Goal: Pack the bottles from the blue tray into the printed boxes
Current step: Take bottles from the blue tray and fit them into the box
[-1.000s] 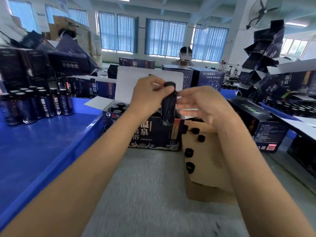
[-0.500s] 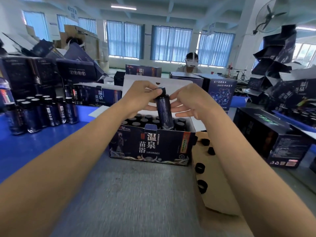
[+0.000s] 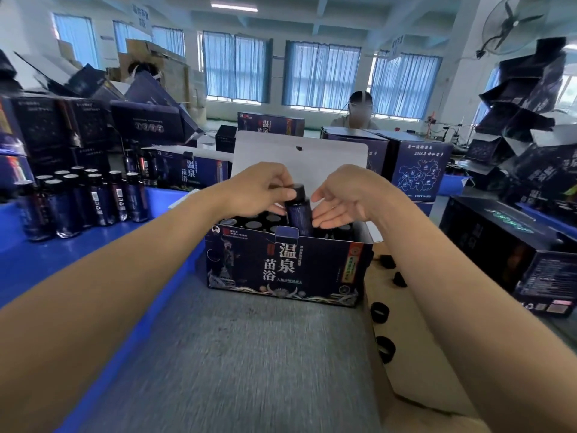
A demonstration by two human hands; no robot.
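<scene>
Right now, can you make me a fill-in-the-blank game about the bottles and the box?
The left hand holds a bottle with a ____ cap.
The printed box below it has its lid ____.
More bottles stand on the ____ tray.
Missing words: black, open, blue.
</scene>
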